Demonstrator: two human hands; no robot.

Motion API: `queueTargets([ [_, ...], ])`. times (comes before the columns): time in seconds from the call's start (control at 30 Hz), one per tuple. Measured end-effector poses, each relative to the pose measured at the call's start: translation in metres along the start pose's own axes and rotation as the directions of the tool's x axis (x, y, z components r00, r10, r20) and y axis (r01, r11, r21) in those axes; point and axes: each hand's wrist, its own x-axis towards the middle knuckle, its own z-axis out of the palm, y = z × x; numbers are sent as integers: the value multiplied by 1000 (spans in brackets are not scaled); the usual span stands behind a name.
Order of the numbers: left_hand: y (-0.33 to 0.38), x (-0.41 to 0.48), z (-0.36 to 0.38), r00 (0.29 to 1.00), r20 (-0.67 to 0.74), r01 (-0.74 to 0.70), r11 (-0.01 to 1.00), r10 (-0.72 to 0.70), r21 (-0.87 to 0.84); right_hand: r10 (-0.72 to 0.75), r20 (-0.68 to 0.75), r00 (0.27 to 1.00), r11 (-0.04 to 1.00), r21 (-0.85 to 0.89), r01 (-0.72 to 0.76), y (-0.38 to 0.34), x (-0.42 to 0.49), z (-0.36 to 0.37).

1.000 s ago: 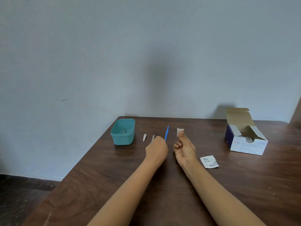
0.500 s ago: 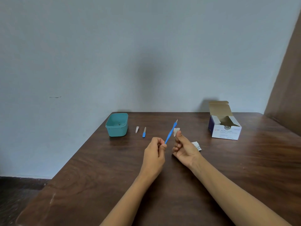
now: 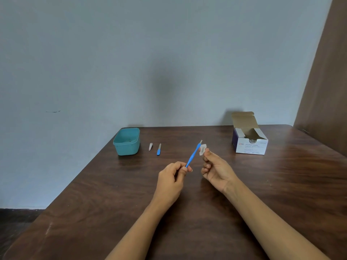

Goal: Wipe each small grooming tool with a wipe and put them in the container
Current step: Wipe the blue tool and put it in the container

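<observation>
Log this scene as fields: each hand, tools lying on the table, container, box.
left hand: holds blue tool by its lower end
right hand: pinches white wipe beside the tool's upper end
waiting tools: nail clipper, blue-handled file, just right of the container
container: teal, far left of the table
box: open swab box, far right

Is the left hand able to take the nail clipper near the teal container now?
Probably not yet: the left hand grips the blue tool. Nothing lies across the way to the nail clipper.
</observation>
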Motion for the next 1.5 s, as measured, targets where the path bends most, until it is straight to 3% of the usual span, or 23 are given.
queueTargets([
  [0.57,5,-2,0,995,102,3,998,-10,64,-82,-46,996,995,-69,79,-8,-8,1],
  [0.8,3,-4,4,990,134,-59,991,43,118,-245,-154,957,923,-340,182,-10,-5,-1],
  [1.03,5,-5,4,986,148,-99,985,78,143,-199,-183,963,940,-312,135,-11,-5,-3],
  [1.3,6,-3,4,988,142,-82,982,58,171,-265,-222,938,919,-353,176,-7,-3,-2],
  [1.5,4,-2,4,990,132,-70,980,46,184,-185,-178,967,954,-268,133,-7,3,-6],
])
